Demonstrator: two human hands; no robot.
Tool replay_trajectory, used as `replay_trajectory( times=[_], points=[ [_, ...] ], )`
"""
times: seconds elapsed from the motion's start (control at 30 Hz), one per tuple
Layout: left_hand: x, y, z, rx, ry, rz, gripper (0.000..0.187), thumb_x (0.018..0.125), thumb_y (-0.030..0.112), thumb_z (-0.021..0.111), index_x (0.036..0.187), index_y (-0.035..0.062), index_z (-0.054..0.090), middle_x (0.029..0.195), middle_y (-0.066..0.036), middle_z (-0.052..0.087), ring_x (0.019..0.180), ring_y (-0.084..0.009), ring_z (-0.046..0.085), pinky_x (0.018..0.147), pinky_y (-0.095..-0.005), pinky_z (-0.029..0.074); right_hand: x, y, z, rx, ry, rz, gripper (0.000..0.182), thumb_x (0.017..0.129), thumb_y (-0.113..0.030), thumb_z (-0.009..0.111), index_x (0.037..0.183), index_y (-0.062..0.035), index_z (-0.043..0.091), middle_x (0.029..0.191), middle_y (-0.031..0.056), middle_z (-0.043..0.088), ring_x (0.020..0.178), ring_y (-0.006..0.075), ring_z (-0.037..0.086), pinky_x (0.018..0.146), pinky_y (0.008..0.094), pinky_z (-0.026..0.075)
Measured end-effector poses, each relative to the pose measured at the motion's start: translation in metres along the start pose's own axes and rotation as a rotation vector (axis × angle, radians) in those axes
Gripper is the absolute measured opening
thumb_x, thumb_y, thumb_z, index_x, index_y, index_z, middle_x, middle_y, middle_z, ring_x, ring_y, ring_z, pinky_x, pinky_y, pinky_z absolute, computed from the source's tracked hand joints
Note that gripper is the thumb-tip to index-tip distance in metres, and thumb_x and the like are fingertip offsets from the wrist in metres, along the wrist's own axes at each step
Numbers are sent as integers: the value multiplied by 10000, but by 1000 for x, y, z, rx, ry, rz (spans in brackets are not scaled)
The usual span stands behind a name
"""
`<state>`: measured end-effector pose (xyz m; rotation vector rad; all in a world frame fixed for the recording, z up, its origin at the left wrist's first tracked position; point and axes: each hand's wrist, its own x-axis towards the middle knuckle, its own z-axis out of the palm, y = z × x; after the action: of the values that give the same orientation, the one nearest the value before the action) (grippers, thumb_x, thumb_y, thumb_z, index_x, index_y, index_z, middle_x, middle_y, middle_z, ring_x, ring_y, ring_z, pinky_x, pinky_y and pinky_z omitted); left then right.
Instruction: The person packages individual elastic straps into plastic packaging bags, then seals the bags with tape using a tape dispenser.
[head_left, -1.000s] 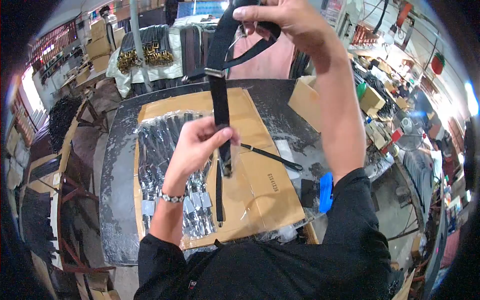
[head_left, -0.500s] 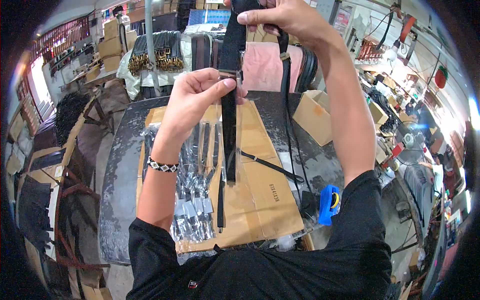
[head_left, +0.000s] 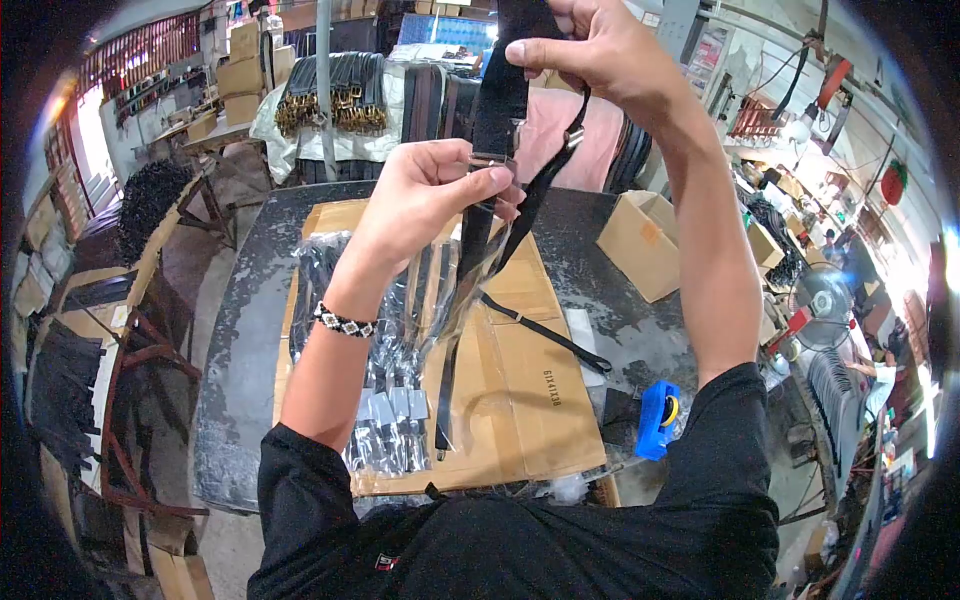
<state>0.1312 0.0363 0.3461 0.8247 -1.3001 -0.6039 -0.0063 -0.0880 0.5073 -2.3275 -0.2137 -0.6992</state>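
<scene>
A wide black strap (head_left: 500, 110) hangs upright in front of me, with a narrower black strap and a small metal fitting (head_left: 573, 139) beside it. My right hand (head_left: 610, 55) grips the wide strap near the top of the view, thumb across its face. Lower down, my left hand (head_left: 440, 190) pinches the strap at the mouth of a clear plastic sleeve (head_left: 462, 310). The sleeve slants down over the cardboard sheet (head_left: 530, 400), with black strap inside its upper part. Several straps in clear sleeves (head_left: 390, 410) lie left of it. Another narrow black strap (head_left: 545, 333) rests on the cardboard.
An open cardboard box (head_left: 640, 245) stands on the dark table (head_left: 245, 400) at right. A blue tape dispenser (head_left: 655, 420) sits near my right elbow. Behind the table hang many belts (head_left: 335, 95). A fan (head_left: 822, 300) and another person (head_left: 880, 380) are at far right.
Both hands have shifted slightly right in view. The narrow strap that hung down at the right now runs in toward my left hand. The sleeve's lower end has swung left.
</scene>
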Motion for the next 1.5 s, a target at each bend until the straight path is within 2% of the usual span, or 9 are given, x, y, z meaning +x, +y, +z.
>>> replay_trajectory(
  times=[0.27,0.5,0.6,0.9,1.0,1.1,1.2,1.23,1.5],
  points=[
    [-2,-6,-5,134,40,9,169,950,127,691,978,-40,690,895,-139,743,774,-173,721,714,-304,591,-2,-7,2,-303,214,36,241,839,-36,688,1061,58,678,882,11,684,780,79,601,707,243,484],
    [-6,1,6,57,66,20,351,921,104,727,674,90,477,821,-140,724,743,-168,711,674,-298,578,-11,-17,12,-261,106,13,235,851,-32,671,1059,76,663,915,24,688,813,76,597,740,250,488],
    [-7,2,5,14,31,35,136,925,77,715,878,-44,674,838,-110,732,794,-146,715,684,-264,585,-15,-8,15,-190,75,-29,246,858,-18,652,1085,78,653,966,32,686,871,92,599,806,260,489],
    [-15,-4,9,55,2,3,164,906,134,749,845,13,658,838,-115,738,731,-136,694,678,-284,561,-24,-10,15,-227,151,-44,307,862,-17,649,1148,83,601,1014,56,669,943,109,587,870,280,481],
    [-18,-5,9,-11,-21,30,150,898,135,755,910,4,683,848,-108,740,727,-135,693,684,-284,568,-26,-15,23,-230,244,-76,231,858,-48,691,1056,62,650,892,39,676,803,91,614,731,245,504],
    [-21,-4,7,-86,-84,23,133,894,120,754,931,10,688,854,-102,741,729,-139,697,689,-287,575,-24,32,10,-324,152,-277,398,907,-125,721,1268,-8,602,1022,15,684,895,84,627,847,260,513],
    [-22,-6,6,-91,-88,18,124,889,107,754,941,12,691,852,-100,741,737,-146,701,685,-286,576,-24,47,10,-330,208,-316,296,865,-125,734,1103,9,619,881,56,685,796,119,650,719,293,520],
    [-22,-7,5,-81,-80,22,126,890,110,754,940,13,691,853,-101,741,747,-148,704,686,-288,577,-31,39,11,-341,168,-175,303,866,-102,717,1107,41,601,915,93,696,875,153,651,826,326,510],
    [-22,-12,3,-51,-26,29,133,914,141,736,916,18,686,881,-115,746,821,-163,720,726,-290,574,-39,55,16,-264,201,-228,294,866,-98,721,1103,33,608,950,93,693,884,135,627,838,313,505]
  ],
)
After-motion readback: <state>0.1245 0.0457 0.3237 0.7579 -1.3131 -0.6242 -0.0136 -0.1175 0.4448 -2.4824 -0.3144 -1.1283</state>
